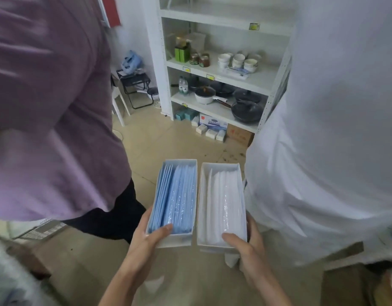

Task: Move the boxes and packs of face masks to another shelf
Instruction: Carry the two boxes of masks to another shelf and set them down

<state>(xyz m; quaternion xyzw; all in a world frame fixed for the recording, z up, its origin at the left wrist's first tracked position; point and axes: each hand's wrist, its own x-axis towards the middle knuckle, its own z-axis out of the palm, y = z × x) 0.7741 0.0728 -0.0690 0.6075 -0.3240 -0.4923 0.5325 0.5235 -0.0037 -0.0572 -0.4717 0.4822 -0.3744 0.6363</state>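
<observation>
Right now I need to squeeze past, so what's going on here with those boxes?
A person carries two open boxes side by side. The left hand holds the box of blue face masks, and the right hand holds the box of white face masks, thumbs hooked over the near ends. Two people stand close on either side. A white shelving unit with bowls, jars and pans stands ahead.

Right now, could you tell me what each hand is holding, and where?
The left hand grips the near end of the blue-mask box; the right hand grips the near end of the white-mask box.
</observation>
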